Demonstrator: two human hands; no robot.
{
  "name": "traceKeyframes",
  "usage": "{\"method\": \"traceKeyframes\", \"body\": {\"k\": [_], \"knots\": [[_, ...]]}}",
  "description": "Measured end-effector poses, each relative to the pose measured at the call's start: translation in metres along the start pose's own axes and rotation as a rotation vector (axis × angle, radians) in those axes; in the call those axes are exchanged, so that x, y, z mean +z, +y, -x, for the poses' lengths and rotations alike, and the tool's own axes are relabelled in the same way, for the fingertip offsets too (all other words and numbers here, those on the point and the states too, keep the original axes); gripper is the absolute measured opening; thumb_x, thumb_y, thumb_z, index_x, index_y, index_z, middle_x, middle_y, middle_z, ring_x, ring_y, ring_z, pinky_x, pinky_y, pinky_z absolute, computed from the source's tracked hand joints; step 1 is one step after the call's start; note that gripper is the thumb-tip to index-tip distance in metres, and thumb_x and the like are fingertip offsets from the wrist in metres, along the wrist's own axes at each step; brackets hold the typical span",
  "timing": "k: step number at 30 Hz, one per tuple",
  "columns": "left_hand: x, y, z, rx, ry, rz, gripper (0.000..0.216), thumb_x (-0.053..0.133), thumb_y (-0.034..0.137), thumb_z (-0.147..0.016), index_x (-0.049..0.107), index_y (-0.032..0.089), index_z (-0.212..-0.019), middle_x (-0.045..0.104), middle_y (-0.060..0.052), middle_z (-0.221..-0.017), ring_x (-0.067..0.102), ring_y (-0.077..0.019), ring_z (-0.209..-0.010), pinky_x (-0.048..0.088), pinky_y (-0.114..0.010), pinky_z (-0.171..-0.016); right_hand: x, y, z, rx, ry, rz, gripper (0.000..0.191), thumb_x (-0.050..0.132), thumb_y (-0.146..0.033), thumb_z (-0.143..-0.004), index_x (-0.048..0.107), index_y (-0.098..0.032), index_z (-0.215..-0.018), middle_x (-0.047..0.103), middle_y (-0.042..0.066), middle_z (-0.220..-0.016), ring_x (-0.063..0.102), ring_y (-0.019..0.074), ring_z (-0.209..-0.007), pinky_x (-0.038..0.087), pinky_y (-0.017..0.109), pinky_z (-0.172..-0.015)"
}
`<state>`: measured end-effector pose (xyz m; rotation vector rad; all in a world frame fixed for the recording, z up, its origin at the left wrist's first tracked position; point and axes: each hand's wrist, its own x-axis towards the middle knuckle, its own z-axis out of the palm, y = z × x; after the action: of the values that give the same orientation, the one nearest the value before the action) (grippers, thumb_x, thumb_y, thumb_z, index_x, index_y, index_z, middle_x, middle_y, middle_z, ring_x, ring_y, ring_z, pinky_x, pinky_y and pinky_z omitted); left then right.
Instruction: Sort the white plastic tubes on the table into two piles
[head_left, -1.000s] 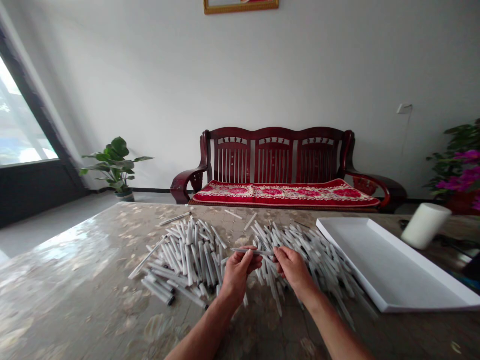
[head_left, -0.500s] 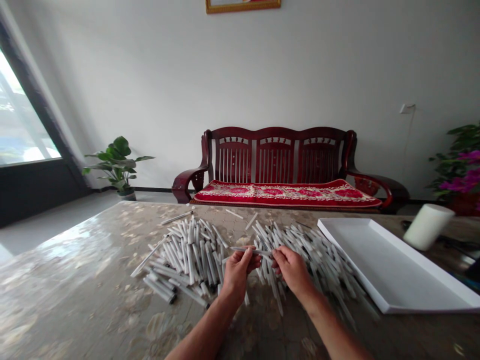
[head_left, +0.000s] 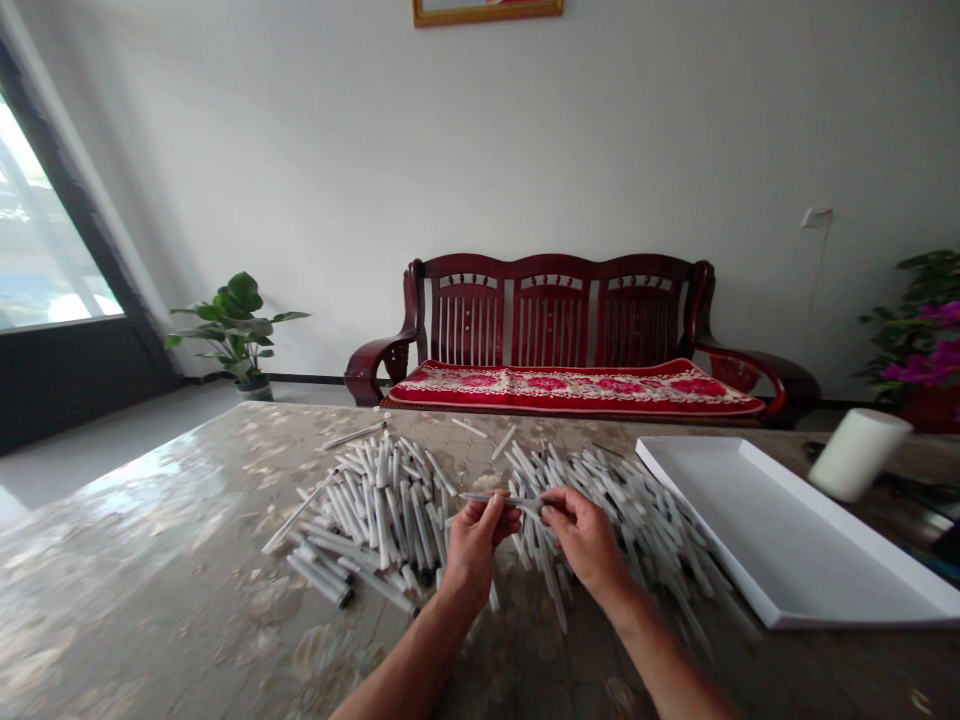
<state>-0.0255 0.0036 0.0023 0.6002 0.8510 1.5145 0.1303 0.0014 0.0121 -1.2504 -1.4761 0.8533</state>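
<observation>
Between my hands, a slim pale grey pen (head_left: 524, 504) lies nearly level, its pointed end to the left. My left hand (head_left: 475, 540) is closed, pinching the barrel between thumb and fingers. At the other end, my right hand (head_left: 585, 535) has its fingertips closed on the pen's dark right end; exactly what part they grip is too small to tell. Behind my left hand is a heap of white and grey pen pieces (head_left: 382, 500), some with dark ends. A second heap of similar pieces (head_left: 637, 510) lies behind and beside my right hand, partly covered by it.
A shallow white box (head_left: 795, 540) stands on the patterned table (head_left: 187, 600) at the right, with a white roll (head_left: 859, 455) beyond it. A few loose pieces (head_left: 469, 428) lie at the back. Past the table are a wooden bench (head_left: 551, 310) and potted plant (head_left: 236, 320).
My right hand has shifted slightly left, its fingertips now nearer my left hand along the pen. My left hand stays nearly where it was, and the heaps look the same.
</observation>
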Motion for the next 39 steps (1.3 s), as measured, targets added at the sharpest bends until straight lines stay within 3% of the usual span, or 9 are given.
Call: {"method": "traceKeyframes", "body": {"k": [5,8,11,14,18,27,30,34,39], "knots": [[0.0,0.0,0.0,-0.004,-0.003,-0.005,0.051,0.092,0.047,-0.047,0.072,0.012,-0.078,0.071,-0.003,-0.063,0.067,-0.0131,-0.057,0.056,-0.023,-0.057,0.0,0.0,0.0,0.174,-0.075,-0.035,0.045,0.048,-0.062,-0.083,0.065,-0.02,-0.085,0.071,0.007,-0.074,0.067,0.0219,-0.059,0.037,0.024,-0.036],[0.001,-0.001,0.0,-0.001,0.004,-0.009,0.05,0.092,0.046,-0.046,0.073,0.012,-0.077,0.071,-0.004,-0.063,0.066,-0.013,-0.057,0.056,-0.022,-0.056,0.001,0.0,0.0,0.12,-0.049,-0.012,0.038,0.053,-0.055,-0.081,0.066,-0.02,-0.081,0.071,0.006,-0.07,0.068,0.0221,-0.062,0.043,0.025,-0.041],[0.001,0.0,0.001,-0.006,0.016,0.006,0.051,0.092,0.047,-0.045,0.073,0.012,-0.077,0.071,-0.003,-0.063,0.066,-0.0131,-0.057,0.055,-0.022,-0.057,0.002,-0.001,0.001,0.061,-0.01,-0.056,0.034,0.06,-0.048,-0.076,0.068,-0.02,-0.094,0.073,0.006,-0.084,0.07,0.0232,-0.075,0.05,0.026,-0.049],[0.001,0.0,0.001,-0.005,0.016,0.008,0.051,0.092,0.047,-0.045,0.073,0.012,-0.077,0.071,-0.003,-0.063,0.067,-0.0133,-0.058,0.056,-0.023,-0.057,0.004,-0.002,0.003,0.143,-0.033,-0.17,0.044,0.058,-0.055,-0.078,0.065,-0.021,-0.106,0.074,0.007,-0.092,0.071,0.0235,-0.074,0.048,0.026,-0.044],[0.001,-0.001,0.001,0.003,0.014,-0.022,0.05,0.092,0.048,-0.046,0.072,0.012,-0.074,0.07,-0.003,-0.062,0.066,-0.0134,-0.057,0.055,-0.023,-0.056,0.007,-0.001,0.003,0.257,-0.079,-0.226,0.044,0.053,-0.062,-0.081,0.066,-0.021,-0.087,0.073,0.007,-0.077,0.069,0.0231,-0.061,0.043,0.026,-0.038],[-0.004,0.003,-0.004,-0.022,0.129,-0.014,0.046,0.091,0.047,-0.05,0.063,0.013,-0.067,0.068,-0.002,-0.061,0.067,-0.0141,-0.057,0.056,-0.024,-0.055,0.005,0.005,0.0,0.006,0.066,-0.024,0.028,0.059,-0.047,-0.08,0.07,-0.024,-0.091,0.075,0.006,-0.08,0.073,0.0251,-0.078,0.06,0.035,-0.069],[-0.004,0.006,-0.005,-0.017,0.115,0.003,0.047,0.091,0.046,-0.049,0.062,0.013,-0.067,0.068,-0.002,-0.061,0.067,-0.0136,-0.057,0.056,-0.024,-0.055,0.005,-0.001,0.001,0.07,0.054,-0.137,0.031,0.063,-0.047,-0.075,0.066,-0.022,-0.092,0.073,0.007,-0.087,0.071,0.0243,-0.076,0.059,0.034,-0.062],[-0.002,0.005,-0.003,-0.013,0.09,-0.015,0.052,0.092,0.049,-0.044,0.064,0.013,-0.068,0.066,-0.001,-0.058,0.066,-0.0134,-0.055,0.055,-0.023,-0.054,0.008,-0.006,0.004,0.143,-0.03,-0.241,0.04,0.06,-0.052,-0.077,0.065,-0.02,-0.1,0.067,0.003,-0.077,0.064,0.0192,-0.064,0.049,0.026,-0.047],[-0.003,0.003,-0.003,0.006,0.079,-0.061,0.053,0.09,0.052,-0.044,0.064,0.013,-0.068,0.065,0.0,-0.059,0.065,-0.0141,-0.056,0.054,-0.025,-0.055,0.004,0.003,-0.001,0.076,0.019,-0.029,0.03,0.054,-0.049,-0.079,0.064,-0.021,-0.081,0.06,-0.001,-0.061,0.056,0.0164,-0.052,0.041,0.026,-0.048]]}}
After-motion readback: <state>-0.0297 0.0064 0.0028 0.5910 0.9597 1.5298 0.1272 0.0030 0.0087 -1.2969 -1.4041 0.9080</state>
